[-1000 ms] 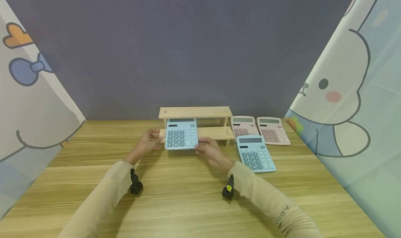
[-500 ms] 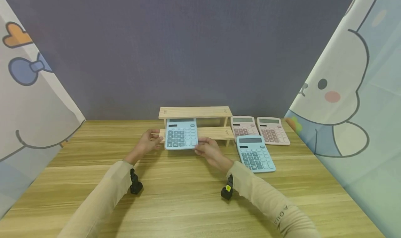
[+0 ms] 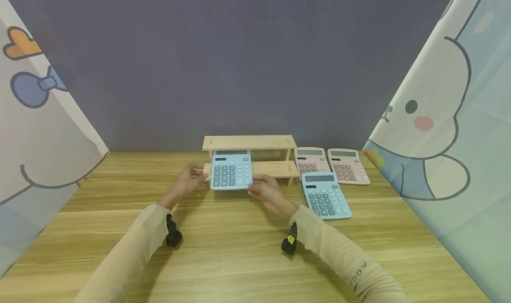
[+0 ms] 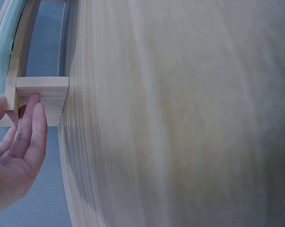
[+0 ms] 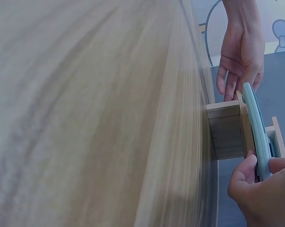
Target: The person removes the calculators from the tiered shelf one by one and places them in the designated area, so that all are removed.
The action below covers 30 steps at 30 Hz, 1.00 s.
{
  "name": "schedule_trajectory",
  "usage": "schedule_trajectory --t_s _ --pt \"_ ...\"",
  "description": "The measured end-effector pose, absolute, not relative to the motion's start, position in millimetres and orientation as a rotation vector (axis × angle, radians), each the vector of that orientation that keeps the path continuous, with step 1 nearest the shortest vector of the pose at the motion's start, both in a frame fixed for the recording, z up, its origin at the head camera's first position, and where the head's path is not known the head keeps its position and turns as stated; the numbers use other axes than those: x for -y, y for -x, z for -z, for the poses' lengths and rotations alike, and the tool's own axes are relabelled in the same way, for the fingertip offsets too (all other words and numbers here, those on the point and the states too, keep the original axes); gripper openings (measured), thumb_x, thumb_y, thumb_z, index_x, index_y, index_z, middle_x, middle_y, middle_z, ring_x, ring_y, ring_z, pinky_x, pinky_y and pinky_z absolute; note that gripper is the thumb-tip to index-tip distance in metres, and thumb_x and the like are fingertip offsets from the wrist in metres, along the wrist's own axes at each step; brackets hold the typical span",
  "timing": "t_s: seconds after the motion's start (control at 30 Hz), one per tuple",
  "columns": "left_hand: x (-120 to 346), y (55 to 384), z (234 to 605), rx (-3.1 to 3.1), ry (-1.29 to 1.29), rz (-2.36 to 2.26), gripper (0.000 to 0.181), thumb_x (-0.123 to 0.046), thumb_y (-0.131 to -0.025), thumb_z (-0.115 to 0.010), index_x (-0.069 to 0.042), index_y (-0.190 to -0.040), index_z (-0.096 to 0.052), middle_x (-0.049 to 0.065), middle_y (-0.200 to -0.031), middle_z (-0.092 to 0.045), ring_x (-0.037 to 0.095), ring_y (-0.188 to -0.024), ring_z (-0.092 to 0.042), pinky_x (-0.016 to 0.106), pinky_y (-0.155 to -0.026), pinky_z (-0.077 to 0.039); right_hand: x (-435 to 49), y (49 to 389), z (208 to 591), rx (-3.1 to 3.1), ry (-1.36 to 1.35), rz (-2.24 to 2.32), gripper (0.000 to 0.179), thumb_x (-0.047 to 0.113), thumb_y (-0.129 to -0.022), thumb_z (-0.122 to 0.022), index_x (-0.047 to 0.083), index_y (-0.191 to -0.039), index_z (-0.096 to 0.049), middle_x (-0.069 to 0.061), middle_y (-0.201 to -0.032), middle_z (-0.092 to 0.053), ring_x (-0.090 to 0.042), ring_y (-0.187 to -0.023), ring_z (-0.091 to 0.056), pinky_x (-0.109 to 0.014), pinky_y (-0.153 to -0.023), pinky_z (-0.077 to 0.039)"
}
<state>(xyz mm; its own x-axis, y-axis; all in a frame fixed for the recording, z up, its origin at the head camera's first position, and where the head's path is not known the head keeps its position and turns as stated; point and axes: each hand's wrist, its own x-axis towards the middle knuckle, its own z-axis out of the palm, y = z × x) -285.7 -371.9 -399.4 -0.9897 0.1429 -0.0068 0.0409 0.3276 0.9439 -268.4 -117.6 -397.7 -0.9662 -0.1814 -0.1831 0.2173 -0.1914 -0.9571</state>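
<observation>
A light blue calculator (image 3: 231,174) lies face up on the lower board of a small two-tier wooden shelf (image 3: 271,169), near its left end, with its bottom edge jutting past the front. My right hand (image 3: 269,193) pinches the calculator's lower right corner; in the right wrist view the thumb and fingers of that hand (image 5: 270,196) meet on either side of the calculator (image 5: 257,125). My left hand (image 3: 186,182) grips the shelf's left end. The left wrist view shows this hand (image 4: 19,165) with its thumb at the board's edge and its fingers underneath, close to the shelf leg (image 4: 43,86).
To the right of the shelf, a second blue calculator (image 3: 326,196) lies on the wooden table (image 3: 223,254). Behind it are two pink calculators, a left one (image 3: 309,153) and a right one (image 3: 348,166). A dark grey backdrop (image 3: 247,63) rises behind the shelf.
</observation>
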Motion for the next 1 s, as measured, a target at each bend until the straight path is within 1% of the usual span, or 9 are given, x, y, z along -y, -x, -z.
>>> schedule_trajectory --t_s 0.17,0.4,0.77,1.0 --pt "371.3 285.9 398.5 -2.494 -0.166 -1.752 0.047 -0.011 -0.095 -0.047 0.008 -0.133 -0.027 0.032 -0.125 -0.040 0.041 -0.107 -0.052 0.042 -0.086 -0.054 117.4 268.4 396.9 -1.799 -0.029 2.243 0.043 -0.012 -0.082 -0.053 -0.007 -0.123 -0.039 -0.015 -0.104 -0.053 -0.017 -0.083 -0.058 -0.023 -0.078 -0.055" --pt "371.8 286.1 398.8 -2.492 -0.164 -1.761 0.047 -0.010 -0.095 -0.047 0.009 -0.133 -0.027 0.033 -0.125 -0.039 0.041 -0.108 -0.052 0.041 -0.086 -0.054 118.3 268.7 395.6 -1.800 -0.011 2.242 0.045 -0.013 -0.082 -0.051 -0.005 -0.124 -0.039 -0.016 -0.107 -0.052 -0.017 -0.084 -0.057 -0.027 -0.086 -0.053" --pt "373.0 285.9 398.2 -2.504 -0.177 -1.757 0.047 -0.010 -0.095 -0.047 0.010 -0.133 -0.026 0.033 -0.126 -0.038 0.042 -0.110 -0.050 0.041 -0.086 -0.054 117.9 267.5 395.2 -1.777 0.009 2.265 0.047 -0.015 -0.082 -0.048 -0.005 -0.127 -0.037 -0.017 -0.107 -0.050 -0.016 -0.083 -0.055 -0.020 -0.077 -0.053" --pt "372.7 285.3 397.8 -2.504 -0.166 -1.751 0.048 -0.010 -0.095 -0.047 0.009 -0.133 -0.026 0.033 -0.126 -0.039 0.042 -0.110 -0.050 0.041 -0.086 -0.054 117.7 266.4 396.0 -1.758 -0.010 2.279 0.048 -0.016 -0.081 -0.048 -0.004 -0.126 -0.038 -0.014 -0.104 -0.050 -0.015 -0.081 -0.054 -0.020 -0.076 -0.052"
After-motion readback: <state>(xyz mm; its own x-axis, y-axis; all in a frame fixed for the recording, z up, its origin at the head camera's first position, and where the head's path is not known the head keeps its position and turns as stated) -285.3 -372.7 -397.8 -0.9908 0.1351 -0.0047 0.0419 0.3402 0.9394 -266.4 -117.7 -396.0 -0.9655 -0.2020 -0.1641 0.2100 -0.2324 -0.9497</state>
